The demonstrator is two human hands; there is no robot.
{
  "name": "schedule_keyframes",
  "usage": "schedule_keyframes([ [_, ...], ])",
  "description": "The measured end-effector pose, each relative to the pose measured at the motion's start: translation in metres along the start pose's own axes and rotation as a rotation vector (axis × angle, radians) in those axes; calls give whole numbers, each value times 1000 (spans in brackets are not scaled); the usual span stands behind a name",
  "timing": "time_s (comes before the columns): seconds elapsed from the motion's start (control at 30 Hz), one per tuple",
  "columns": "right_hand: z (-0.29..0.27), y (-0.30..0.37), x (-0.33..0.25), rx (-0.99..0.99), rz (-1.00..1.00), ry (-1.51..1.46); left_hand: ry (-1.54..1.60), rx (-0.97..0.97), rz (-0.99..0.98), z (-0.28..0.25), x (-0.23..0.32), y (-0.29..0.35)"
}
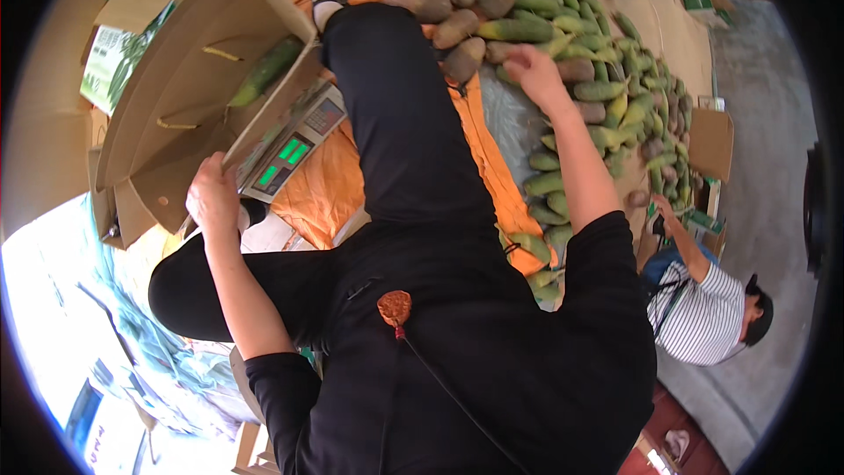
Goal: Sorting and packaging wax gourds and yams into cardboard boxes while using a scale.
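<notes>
My left hand [214,193] is closed on the near corner of an open cardboard box [167,154], its fingers bent over the edge. One long green radish [266,70] lies inside the box. Under the box shows a digital scale [294,142] with lit green displays. My right hand [534,75] reaches over a large pile of radishes, fingers apart and slightly bent. Its fingertips are beside a reddish-brown radish [497,51]; whether they touch it is unclear. Green radishes [519,29] lie just beyond that hand.
Orange sheeting [321,198] lies under my legs and the pile's edge. More cartons [710,142] stand right of the pile. A person in a striped shirt [699,317] is at the lower right, one hand near the radishes. Pale blue plastic sheeting [167,325] is at the left.
</notes>
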State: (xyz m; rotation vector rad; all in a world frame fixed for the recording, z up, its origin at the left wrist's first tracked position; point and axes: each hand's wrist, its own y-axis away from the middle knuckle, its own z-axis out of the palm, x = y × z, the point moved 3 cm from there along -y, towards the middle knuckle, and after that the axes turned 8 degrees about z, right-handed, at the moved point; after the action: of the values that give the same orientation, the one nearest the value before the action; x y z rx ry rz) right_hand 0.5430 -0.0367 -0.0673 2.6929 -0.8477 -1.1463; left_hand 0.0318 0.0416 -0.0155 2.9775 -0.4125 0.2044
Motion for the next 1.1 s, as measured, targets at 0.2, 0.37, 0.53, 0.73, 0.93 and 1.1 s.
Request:
schedule_keyframes([
  [0.2,33,78,204,-149,305,512,19,36,29,-4,12,-2],
  [0.37,75,154,268,-367,509,506,63,4,-5,3,1,-1],
  [0.53,127,209,255,-627,506,565,45,5,-28,2,2,-1],
  [0.73,169,240,231,-883,237,749,86,-3,-18,5,-1,-2],
  [0.93,170,238,226,-873,163,901,39,13,-49,3,-1,1],
  [1.1,182,242,249,-770,343,939,59,33,-22,0,3,1],
])
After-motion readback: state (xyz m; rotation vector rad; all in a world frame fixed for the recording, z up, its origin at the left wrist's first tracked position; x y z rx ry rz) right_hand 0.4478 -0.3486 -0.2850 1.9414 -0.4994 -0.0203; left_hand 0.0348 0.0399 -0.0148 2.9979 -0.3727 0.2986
